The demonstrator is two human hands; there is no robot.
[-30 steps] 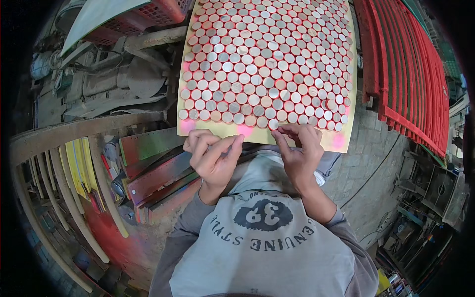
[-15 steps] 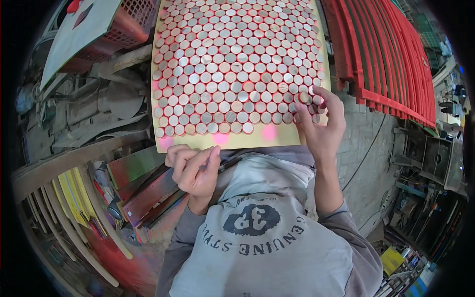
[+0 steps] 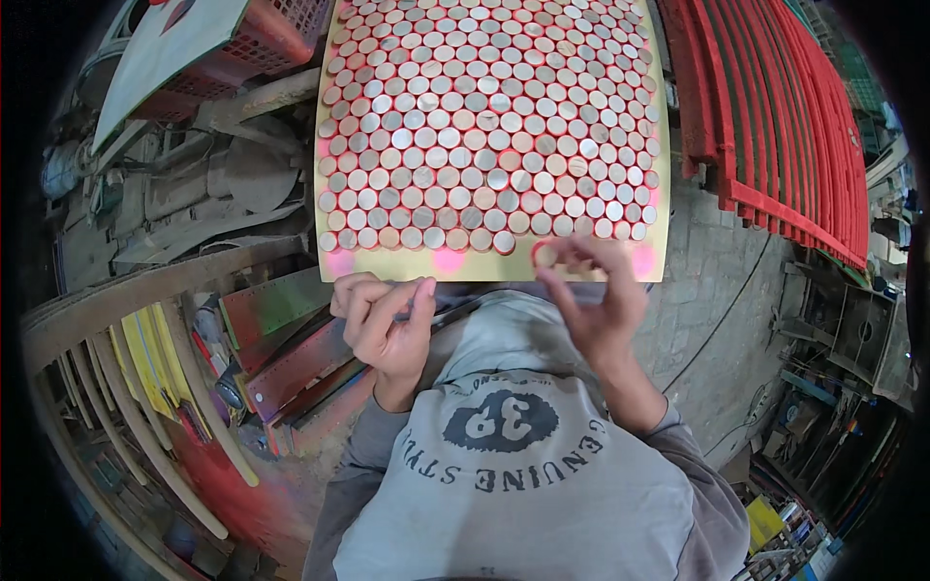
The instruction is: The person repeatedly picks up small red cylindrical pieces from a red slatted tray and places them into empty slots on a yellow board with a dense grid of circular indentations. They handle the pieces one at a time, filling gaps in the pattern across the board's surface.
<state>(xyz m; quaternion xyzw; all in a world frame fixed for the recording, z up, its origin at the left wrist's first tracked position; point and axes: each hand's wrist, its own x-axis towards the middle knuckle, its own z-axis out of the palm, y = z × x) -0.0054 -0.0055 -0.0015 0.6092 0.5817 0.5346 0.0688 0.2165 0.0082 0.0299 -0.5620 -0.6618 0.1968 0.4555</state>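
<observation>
A pale yellow board (image 3: pixel 407 261) lies in front of me, covered with close rows of round pale discs (image 3: pixel 417 177) with red sides. The nearest row stops partway along at its right end. Between the fingertips of my right hand (image 3: pixel 605 300) is a round disc (image 3: pixel 544 255), held just over the bare yellow strip to the right of that row's end. My left hand (image 3: pixel 387 324) is curled closed at the board's near left edge, thumb against the fingers. Whatever its fingers may hold is hidden.
Red slatted racks (image 3: pixel 794 145) stand to the right of the board. At far left, a pale sheet (image 3: pixel 174 58) lies over a red plastic crate (image 3: pixel 276 44). A curved wooden frame (image 3: pixel 145 286) and stacked coloured boards (image 3: pixel 300 358) are at left. A cable crosses the paved floor (image 3: pixel 693 290).
My right hand has moved left and nearer, from the rows' right edge to the end of the nearest row, carrying a disc. The board appears shifted right in view. My left hand keeps its pose.
</observation>
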